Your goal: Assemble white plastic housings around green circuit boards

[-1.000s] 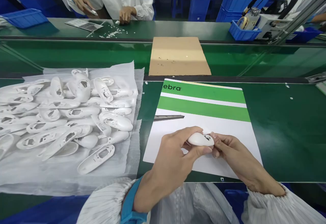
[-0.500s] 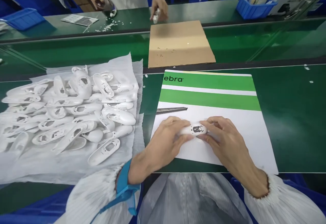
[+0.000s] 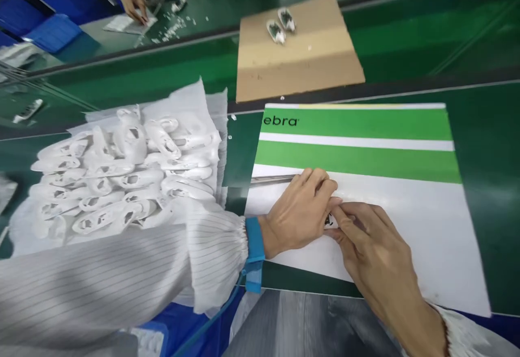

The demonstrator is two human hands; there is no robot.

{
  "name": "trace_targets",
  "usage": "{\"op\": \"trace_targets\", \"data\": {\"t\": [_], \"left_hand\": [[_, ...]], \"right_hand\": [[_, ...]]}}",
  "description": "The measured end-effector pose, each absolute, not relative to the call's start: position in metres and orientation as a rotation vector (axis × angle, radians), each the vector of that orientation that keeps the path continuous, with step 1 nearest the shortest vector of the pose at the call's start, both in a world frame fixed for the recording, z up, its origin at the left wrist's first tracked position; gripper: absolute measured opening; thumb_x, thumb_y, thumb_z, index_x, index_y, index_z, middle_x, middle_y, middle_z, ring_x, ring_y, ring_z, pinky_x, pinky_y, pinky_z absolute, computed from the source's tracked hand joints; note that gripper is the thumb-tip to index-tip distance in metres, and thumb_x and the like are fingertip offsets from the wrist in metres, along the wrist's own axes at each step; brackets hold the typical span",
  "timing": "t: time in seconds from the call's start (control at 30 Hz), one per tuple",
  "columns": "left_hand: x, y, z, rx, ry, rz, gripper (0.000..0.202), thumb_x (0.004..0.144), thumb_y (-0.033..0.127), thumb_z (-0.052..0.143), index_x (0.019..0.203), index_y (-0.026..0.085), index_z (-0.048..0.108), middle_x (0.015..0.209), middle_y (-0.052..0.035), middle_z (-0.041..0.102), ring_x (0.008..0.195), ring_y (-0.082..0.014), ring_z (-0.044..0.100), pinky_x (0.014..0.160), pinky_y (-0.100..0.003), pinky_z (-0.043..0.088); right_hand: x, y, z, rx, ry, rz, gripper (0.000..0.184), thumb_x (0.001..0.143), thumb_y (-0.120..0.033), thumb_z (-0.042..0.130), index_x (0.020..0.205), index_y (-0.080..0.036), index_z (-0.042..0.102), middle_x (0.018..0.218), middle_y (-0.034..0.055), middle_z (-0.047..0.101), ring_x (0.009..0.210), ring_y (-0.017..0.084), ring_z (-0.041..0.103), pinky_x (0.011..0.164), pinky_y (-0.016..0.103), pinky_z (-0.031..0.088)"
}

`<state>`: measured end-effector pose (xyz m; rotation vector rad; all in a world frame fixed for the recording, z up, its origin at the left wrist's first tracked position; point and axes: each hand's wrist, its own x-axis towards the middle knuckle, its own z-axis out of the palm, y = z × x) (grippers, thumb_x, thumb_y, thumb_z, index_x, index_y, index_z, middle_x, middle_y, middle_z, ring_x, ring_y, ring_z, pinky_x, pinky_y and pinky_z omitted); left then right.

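Lifted a second ago, the white shell (image 3: 328, 220) now lies pressed on the printed sheet (image 3: 406, 205) — the left hand (image 3: 298, 216) cupped closed over it, the right hand (image 3: 365, 246) pinching its end with narrowed fingertips — nearly hidden.

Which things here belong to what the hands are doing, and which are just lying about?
In use: left hand and right hand, closed on a small white part, mostly hidden; green-and-white sheet under them; probably the pile of white shells.
Lying about: cardboard sheet with two parts on it; blue bin; white bits on the far bench.
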<state>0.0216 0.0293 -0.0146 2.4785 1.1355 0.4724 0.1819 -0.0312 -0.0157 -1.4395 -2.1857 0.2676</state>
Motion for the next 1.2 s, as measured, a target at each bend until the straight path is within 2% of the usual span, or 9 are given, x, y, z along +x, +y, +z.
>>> {"op": "trace_targets", "data": {"t": [0.13, 0.23, 0.33, 0.43, 0.53, 0.7, 0.87, 1.03, 1.2], "left_hand": [[0.024, 0.035, -0.02, 2.434, 1.114, 0.537, 0.037, 0.104, 0.028, 0.02, 0.092, 0.015, 0.053, 0.094, -0.0112, 0.058, 0.089, -0.0233, 0.051, 0.085, -0.039, 0.044], [0.022, 0.033, -0.03, 2.28, 1.154, 0.53, 0.035, 0.105, 0.034, 0.026, 0.091, 0.016, 0.053, 0.09, -0.0089, 0.059, 0.086, -0.0215, 0.052, 0.081, -0.037, 0.046], [0.013, 0.023, -0.025, 2.14, 1.146, 0.548, 0.03, 0.1, 0.043, 0.044, 0.103, 0.016, 0.057, 0.102, -0.0087, 0.064, 0.096, -0.0215, 0.056, 0.089, -0.037, 0.048], [0.005, 0.003, -0.01, 1.989, 1.177, 0.602, 0.037, 0.093, 0.042, 0.061, 0.123, 0.021, 0.057, 0.122, -0.0063, 0.065, 0.112, -0.0211, 0.06, 0.099, -0.036, 0.048], [0.004, -0.019, -0.003, 1.835, 1.303, 0.699, 0.037, 0.09, 0.037, 0.066, 0.125, 0.024, 0.061, 0.123, -0.0028, 0.068, 0.114, -0.0199, 0.063, 0.1, -0.033, 0.05], [0.013, -0.037, -0.01, 1.649, 1.341, 0.772, 0.036, 0.087, 0.038, 0.069, 0.122, 0.027, 0.066, 0.124, -0.0001, 0.069, 0.116, -0.0196, 0.063, 0.103, -0.033, 0.049], [0.017, -0.038, -0.011, 1.488, 1.315, 0.794, 0.034, 0.089, 0.04, 0.067, 0.12, 0.026, 0.067, 0.123, -0.0025, 0.068, 0.116, -0.022, 0.062, 0.102, -0.035, 0.05], [0.02, -0.043, -0.008, 1.431, 1.293, 0.835, 0.031, 0.093, 0.038, 0.062, 0.12, 0.025, 0.064, 0.122, -0.0032, 0.067, 0.111, -0.0207, 0.062, 0.091, -0.031, 0.053], [0.025, -0.049, -0.003, 1.418, 1.272, 0.896, 0.032, 0.092, 0.037, 0.064, 0.123, 0.029, 0.064, 0.118, -0.0007, 0.069, 0.1, -0.0177, 0.063, 0.086, -0.029, 0.052]], "right_hand": [[0.18, -0.026, -0.014, -1.484, -2.248, 0.212, 0.03, 0.091, -0.006, 0.05, 0.116, -0.016, 0.064, 0.099, 0.0104, 0.065, 0.089, 0.024, 0.053, 0.072, 0.037, 0.049], [0.185, -0.021, -0.03, -1.455, -2.339, 0.246, 0.022, 0.092, -0.011, 0.052, 0.11, -0.014, 0.064, 0.099, 0.0111, 0.066, 0.086, 0.024, 0.053, 0.073, 0.038, 0.048], [0.199, -0.016, -0.039, -1.488, -2.252, 0.318, 0.019, 0.096, -0.021, 0.051, 0.109, -0.015, 0.063, 0.099, 0.0106, 0.066, 0.087, 0.025, 0.056, 0.076, 0.04, 0.048], [0.216, -0.017, -0.034, -1.466, -2.103, 0.574, 0.027, 0.1, -0.029, 0.045, 0.12, -0.02, 0.059, 0.107, 0.0097, 0.066, 0.095, 0.024, 0.059, 0.079, 0.038, 0.049], [0.226, -0.022, -0.026, -1.403, -2.051, 0.794, 0.03, 0.101, -0.036, 0.044, 0.127, -0.026, 0.057, 0.115, 0.008, 0.066, 0.101, 0.022, 0.061, 0.081, 0.035, 0.05], [0.23, -0.031, -0.024, -1.389, -2.094, 0.706, 0.032, 0.101, -0.034, 0.045, 0.13, -0.026, 0.056, 0.116, 0.0076, 0.067, 0.101, 0.021, 0.061, 0.082, 0.037, 0.048], [0.231, -0.034, -0.021, -1.405, -2.166, 0.583, 0.034, 0.1, -0.034, 0.046, 0.132, -0.027, 0.055, 0.113, 0.0068, 0.068, 0.097, 0.021, 0.063, 0.082, 0.038, 0.047], [0.224, -0.038, -0.018, -1.414, -2.163, 0.485, 0.027, 0.1, -0.03, 0.047, 0.124, -0.023, 0.058, 0.11, 0.0078, 0.07, 0.099, 0.022, 0.063, 0.084, 0.04, 0.045], [0.22, -0.041, -0.028, -1.43, -2.124, 0.539, 0.028, 0.099, -0.021, 0.047, 0.124, -0.025, 0.06, 0.114, 0.0054, 0.071, 0.102, 0.022, 0.063, 0.084, 0.04, 0.047]]}}
